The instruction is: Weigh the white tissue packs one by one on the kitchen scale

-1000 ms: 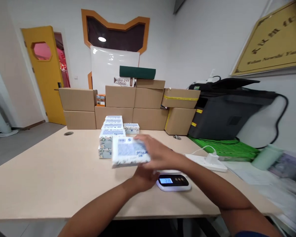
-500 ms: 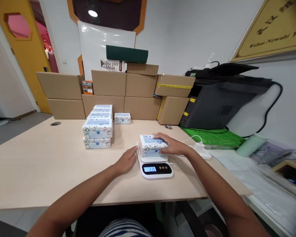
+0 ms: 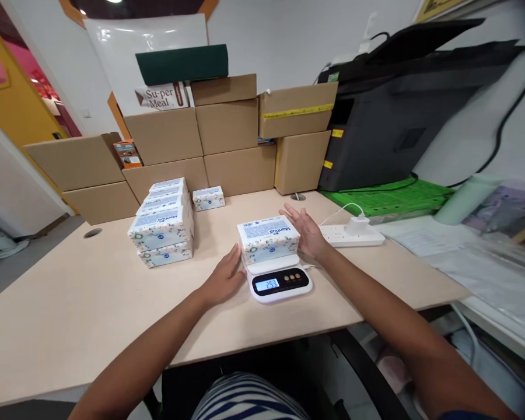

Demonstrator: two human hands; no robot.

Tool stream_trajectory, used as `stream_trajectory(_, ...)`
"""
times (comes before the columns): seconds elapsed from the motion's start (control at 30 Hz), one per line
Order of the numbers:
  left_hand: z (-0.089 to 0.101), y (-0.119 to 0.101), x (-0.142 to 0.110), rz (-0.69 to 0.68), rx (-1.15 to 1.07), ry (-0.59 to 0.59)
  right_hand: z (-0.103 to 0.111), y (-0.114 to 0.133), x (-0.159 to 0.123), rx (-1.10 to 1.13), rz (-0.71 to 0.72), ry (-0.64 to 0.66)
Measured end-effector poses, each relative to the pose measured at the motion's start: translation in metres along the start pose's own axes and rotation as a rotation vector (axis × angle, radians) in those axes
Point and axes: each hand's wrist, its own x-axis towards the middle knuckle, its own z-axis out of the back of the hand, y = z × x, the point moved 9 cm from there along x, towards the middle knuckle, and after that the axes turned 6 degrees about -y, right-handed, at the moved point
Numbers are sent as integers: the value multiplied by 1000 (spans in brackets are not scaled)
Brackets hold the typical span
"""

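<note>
A white tissue pack [image 3: 268, 238] with blue print rests on a small white kitchen scale [image 3: 280, 280] whose display is lit. My left hand [image 3: 223, 279] lies flat on the table just left of the scale, fingers stretched out. My right hand [image 3: 305, 231] hovers open just right of the pack, fingers spread, apart from it. Neither hand holds anything.
A stack of the same tissue packs [image 3: 162, 229] stands at the left, one single pack [image 3: 209, 198] behind. Cardboard boxes [image 3: 230, 125] line the back of the table [image 3: 91, 303]. A power strip [image 3: 352, 234], a black printer [image 3: 402, 116] and papers [image 3: 472, 256] are at the right.
My right hand set the tissue pack on the scale and let go of it, drawing off to the right. The camera tilted down.
</note>
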Motion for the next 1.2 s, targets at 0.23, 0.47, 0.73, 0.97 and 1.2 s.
stream_trajectory(0.23, -4, 1, -4, 46, 43, 109, -11, -26, -9, 206, -196, -107)
stream_trajectory(0.47, -5, 4, -6, 50, 54, 90, -15, -32, -10, 279, -259, -74)
stream_trajectory(0.73, -8, 12, -8, 46, 76, 83, -27, -35, -18, 228, -333, 22)
stream_trajectory(0.97, -6, 11, -10, 49, 79, 89, -29, -43, -16, 224, -351, 99)
stream_trajectory(1.2, -8, 12, -8, 42, 80, 96, -28, -42, -15, 186, -326, 139)
